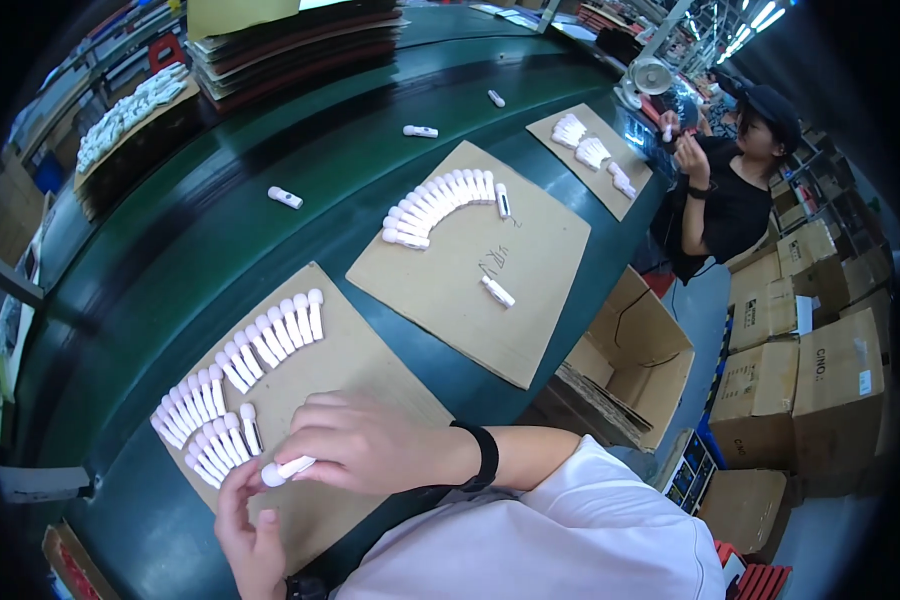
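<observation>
In front of me my right hand (355, 445) pinches a small pale pink wand-shaped piece (292, 470) with a rounded head. My left hand (250, 535) is just below it, thumb and fingers apart, fingertips at or very near the rounded head. Both hands are over the near cardboard sheet (355, 365). Similar pieces lie on this sheet in fanned rows: an upper row (270, 338), a left row (190, 405) and a lower row (217, 448). One piece with a dark strip (250, 428) lies beside the lower row.
A second cardboard sheet (540, 250) holds a curved row of pieces and two separate ones. Several loose pieces, one being (285, 197), lie on the green conveyor belt (210, 240). At right, a co-worker (720, 180) handles a piece near an open carton (635, 345) and stacked boxes (835, 390).
</observation>
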The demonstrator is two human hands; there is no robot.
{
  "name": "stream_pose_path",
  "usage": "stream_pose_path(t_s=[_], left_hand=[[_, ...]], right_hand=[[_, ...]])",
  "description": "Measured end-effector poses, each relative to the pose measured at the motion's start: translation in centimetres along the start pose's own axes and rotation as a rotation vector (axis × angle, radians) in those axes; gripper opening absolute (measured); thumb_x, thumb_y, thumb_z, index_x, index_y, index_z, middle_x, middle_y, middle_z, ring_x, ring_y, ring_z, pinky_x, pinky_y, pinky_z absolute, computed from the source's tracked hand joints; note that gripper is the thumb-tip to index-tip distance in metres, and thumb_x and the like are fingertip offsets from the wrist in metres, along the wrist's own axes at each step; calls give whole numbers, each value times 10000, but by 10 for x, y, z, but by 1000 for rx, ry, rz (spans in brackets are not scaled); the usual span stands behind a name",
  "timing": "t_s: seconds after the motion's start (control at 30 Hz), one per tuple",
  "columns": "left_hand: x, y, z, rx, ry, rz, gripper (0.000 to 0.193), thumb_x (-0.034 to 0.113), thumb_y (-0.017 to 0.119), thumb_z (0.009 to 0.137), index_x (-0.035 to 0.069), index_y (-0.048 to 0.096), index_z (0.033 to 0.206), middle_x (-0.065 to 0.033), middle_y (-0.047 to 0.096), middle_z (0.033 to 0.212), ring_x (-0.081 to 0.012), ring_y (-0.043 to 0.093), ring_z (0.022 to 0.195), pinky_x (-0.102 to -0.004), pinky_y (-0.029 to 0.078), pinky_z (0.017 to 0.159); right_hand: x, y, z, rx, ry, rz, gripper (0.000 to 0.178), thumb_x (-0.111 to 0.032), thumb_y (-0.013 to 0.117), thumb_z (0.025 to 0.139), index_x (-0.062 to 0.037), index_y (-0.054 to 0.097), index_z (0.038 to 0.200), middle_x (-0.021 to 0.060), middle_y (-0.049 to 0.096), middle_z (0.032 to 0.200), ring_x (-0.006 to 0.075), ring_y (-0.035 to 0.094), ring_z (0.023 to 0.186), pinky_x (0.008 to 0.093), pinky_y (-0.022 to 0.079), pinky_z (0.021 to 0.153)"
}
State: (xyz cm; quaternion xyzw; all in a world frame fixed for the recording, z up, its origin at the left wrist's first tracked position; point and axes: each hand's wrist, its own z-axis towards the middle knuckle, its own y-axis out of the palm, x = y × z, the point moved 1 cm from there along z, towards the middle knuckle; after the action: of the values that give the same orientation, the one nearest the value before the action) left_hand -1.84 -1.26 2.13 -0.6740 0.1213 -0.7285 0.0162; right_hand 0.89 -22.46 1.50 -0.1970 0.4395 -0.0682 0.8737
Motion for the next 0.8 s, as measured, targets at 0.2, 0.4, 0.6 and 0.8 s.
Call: stream_pose_path(t_s=[0.2,0.4,0.6,0.8], left_hand=[[1,19,2,-100,-111,14,175,35,617,876,-28,591,1037,-90,632,990,-146,581,933,-273,457,833],[6,33,12,-79,88,93,227,31,662,840,-4,612,1059,-109,651,994,-202,625,937,-299,477,847],[10,36,10,-89,262,106,230,29,702,794,12,626,1011,-116,650,918,-250,632,837,-331,491,755],[8,34,11,-54,402,204,214,26,712,780,15,631,977,-125,640,855,-269,621,775,-344,485,694]], right_hand=[[-2,-5,-5,27,-65,-1,255,-85,746,767,-70,664,1009,74,622,901,260,588,797,357,466,706],[-2,-19,-23,-44,319,377,272,-30,739,799,14,645,1051,104,644,962,184,604,865,277,463,780],[-1,-13,-31,-60,277,310,246,-6,721,806,34,631,1031,105,635,965,182,585,876,273,449,778],[-5,-4,-28,-52,215,286,202,11,703,818,33,623,1002,93,607,949,175,574,887,263,441,769]])
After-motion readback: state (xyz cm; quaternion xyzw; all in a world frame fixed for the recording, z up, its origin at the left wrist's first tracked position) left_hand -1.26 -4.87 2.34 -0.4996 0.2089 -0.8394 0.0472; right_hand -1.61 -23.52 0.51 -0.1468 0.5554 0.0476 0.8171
